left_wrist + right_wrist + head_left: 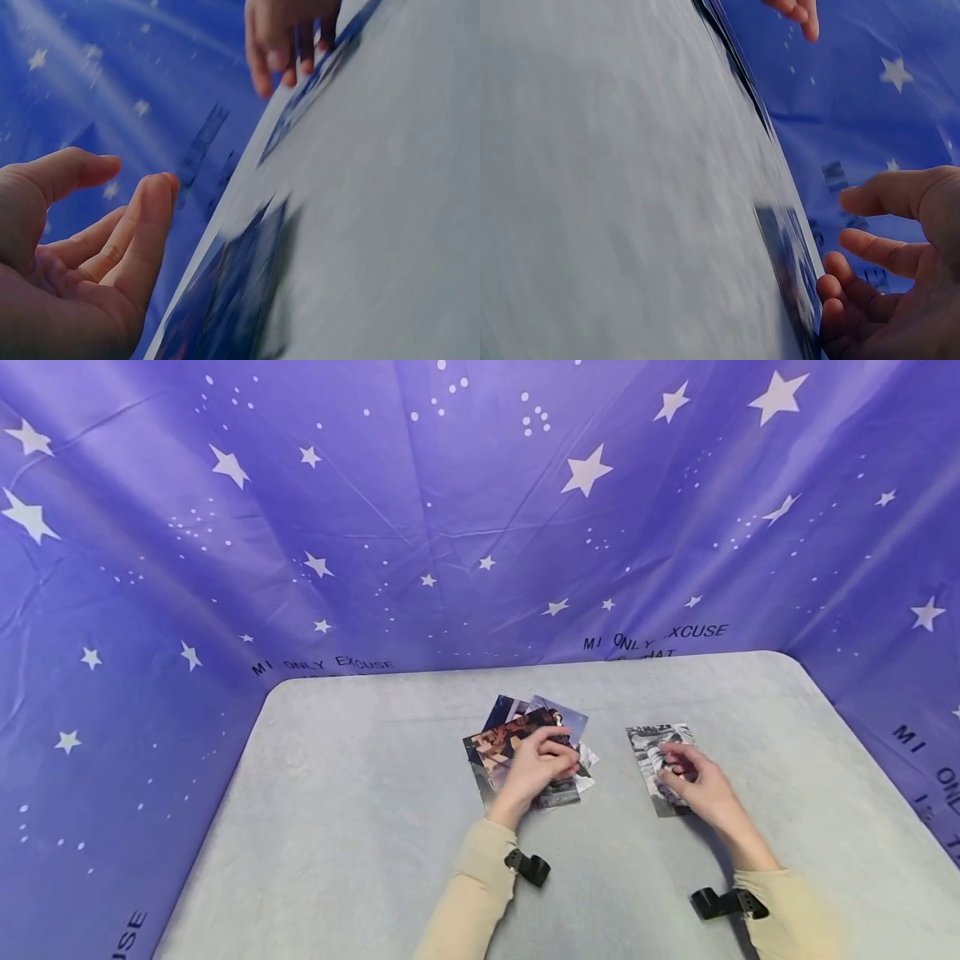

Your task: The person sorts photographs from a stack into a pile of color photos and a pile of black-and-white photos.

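The left hand's (536,768) grip was slack, thumb and fingers apart and softly bent, as the left wrist view showed; it held nothing, poised over a pile of overlapping printed pictures (504,745). The right hand's (701,787) grip was equally loose, its thumb clear of the bent fingers, over a single black-and-white picture (648,767); whether any fingertip touched that print could not be told. The pile lay fanned out: a brown-and-orange print (483,768) on top, a dark blue one (499,711) and a paler blue-violet one (573,716) showing behind it, and a whitish piece (587,770) sticking out on the right. The single picture lay flat to the right of the pile, apart from it, on the pale grey worktop (337,810). Each forearm wore a cream sleeve (476,877) with a black wrist mount (534,869). Beyond the worktop's rounded far corners hung a violet-blue cloth (450,468) printed with white stars, dots and, near its foot, dark lettering (697,632).
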`<action>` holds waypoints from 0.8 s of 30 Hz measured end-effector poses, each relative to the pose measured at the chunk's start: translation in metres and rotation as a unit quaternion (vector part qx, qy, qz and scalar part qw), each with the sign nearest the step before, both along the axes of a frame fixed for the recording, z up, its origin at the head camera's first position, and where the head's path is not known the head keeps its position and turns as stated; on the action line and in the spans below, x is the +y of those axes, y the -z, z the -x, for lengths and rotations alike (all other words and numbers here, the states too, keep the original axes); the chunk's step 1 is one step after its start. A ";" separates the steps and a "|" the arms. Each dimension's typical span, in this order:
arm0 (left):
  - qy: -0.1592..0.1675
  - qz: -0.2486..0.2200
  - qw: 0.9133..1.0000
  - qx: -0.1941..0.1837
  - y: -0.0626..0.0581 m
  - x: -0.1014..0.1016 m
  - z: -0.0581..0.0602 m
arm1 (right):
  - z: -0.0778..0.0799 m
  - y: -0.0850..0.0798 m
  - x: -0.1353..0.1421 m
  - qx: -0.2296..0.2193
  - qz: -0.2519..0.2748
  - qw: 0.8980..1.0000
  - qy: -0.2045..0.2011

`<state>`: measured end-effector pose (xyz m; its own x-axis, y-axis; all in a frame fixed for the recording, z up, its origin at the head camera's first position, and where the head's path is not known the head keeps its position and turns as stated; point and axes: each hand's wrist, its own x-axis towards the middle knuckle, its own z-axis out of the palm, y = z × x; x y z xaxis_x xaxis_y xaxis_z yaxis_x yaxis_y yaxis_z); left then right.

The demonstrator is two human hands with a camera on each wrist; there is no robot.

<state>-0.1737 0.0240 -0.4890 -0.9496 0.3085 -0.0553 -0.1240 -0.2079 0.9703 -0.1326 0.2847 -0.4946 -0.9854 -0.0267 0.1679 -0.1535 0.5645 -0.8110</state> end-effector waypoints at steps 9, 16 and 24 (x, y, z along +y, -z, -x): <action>-0.029 0.049 0.998 0.014 -0.011 -0.058 0.024 | 0.001 -0.007 -0.046 0.003 0.026 0.999 -0.047; -0.058 0.085 0.994 0.023 -0.033 -0.082 0.028 | 0.000 -0.011 -0.080 -0.010 0.074 0.992 -0.101; -0.069 0.090 0.993 0.028 -0.011 -0.092 0.050 | -0.001 -0.014 -0.102 -0.049 0.138 0.980 -0.136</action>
<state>-0.2238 -0.0677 -0.4783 -0.9852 0.1660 -0.0431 -0.0508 -0.0423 0.9978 -0.1316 0.1828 -0.4808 -0.9600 -0.2574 0.1100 -0.1807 0.2698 -0.9458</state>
